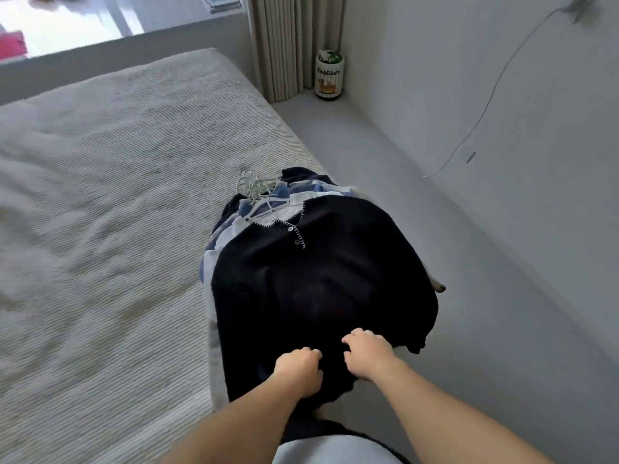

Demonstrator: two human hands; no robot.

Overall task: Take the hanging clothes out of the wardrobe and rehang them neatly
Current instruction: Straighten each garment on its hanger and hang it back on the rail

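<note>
A stack of clothes on hangers lies at the right edge of the bed (pixel 100 195). On top is a black knitted cardigan (pixel 318 279) with white stitched trim and buttons. Blue, white and navy garments (pixel 264 199) show beneath it at the far end. Several pale wire hanger hooks (pixel 249 185) stick out together past the collars. My left hand (pixel 298 366) and my right hand (pixel 366 353) sit side by side on the cardigan's near hem, fingers curled into the fabric. The clothes' lower ends hang over the bed's edge.
A grey floor strip (pixel 385 195) runs between the bed and the white wall on the right. A printed cylindrical canister (pixel 329 75) stands by the beige curtain (pixel 294 45). A thin cable (pixel 485 112) trails down the wall. A bright window lies beyond the bed.
</note>
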